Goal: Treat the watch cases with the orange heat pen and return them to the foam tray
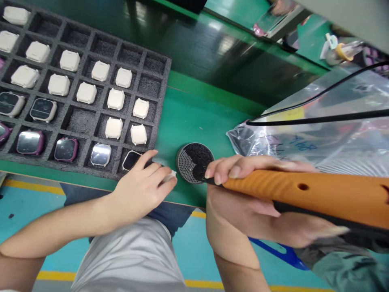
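My left hand [146,182] is closed at the front edge of the foam tray, its fingers bent round a small whitish piece [170,175], mostly hidden. Just beyond its fingertips, a dark-screened watch [131,160] lies in the tray's corner pocket. My right hand [258,217], partly blurred, is wrapped round a long orange-and-black tool [304,190] with a ridged body; its exact kind is unclear. The tool's dark narrow end reaches toward a round dish [185,164] with a perforated grey and black top; I cannot tell whether they touch.
The grey foam tray [165,77] holds several white watch cases [115,99] and several screened watches [66,149]; some pockets are bare. On the right, black cables [319,119] cross a clear plastic bag [285,140]. Grey and teal fabric [343,265] shows at lower right.
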The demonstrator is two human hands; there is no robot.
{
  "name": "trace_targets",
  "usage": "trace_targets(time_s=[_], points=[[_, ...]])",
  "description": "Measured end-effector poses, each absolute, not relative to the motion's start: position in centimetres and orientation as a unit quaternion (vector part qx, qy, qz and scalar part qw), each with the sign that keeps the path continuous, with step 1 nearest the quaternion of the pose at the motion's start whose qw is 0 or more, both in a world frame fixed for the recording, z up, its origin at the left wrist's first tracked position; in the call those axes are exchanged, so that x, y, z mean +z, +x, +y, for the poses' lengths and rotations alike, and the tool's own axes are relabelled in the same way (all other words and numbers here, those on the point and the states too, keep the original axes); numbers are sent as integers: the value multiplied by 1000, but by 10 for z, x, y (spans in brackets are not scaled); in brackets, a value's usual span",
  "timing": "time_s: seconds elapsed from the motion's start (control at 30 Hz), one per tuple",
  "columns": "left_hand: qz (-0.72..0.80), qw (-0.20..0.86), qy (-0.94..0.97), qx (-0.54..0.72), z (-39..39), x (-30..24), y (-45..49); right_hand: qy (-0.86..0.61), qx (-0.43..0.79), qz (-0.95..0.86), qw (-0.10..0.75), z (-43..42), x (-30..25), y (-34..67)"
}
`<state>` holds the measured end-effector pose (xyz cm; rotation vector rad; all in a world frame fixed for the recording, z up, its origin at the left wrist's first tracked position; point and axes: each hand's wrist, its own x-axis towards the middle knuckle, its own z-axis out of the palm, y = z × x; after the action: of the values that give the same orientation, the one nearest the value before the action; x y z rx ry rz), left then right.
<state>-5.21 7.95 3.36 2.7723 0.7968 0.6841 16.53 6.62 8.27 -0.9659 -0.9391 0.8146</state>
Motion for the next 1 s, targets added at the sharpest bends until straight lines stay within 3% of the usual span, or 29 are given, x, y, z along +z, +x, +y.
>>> trace_targets(time_s=[1.0], points=[[257, 86, 931, 245, 75, 18, -52, -440, 373, -474, 665, 45, 82, 141]])
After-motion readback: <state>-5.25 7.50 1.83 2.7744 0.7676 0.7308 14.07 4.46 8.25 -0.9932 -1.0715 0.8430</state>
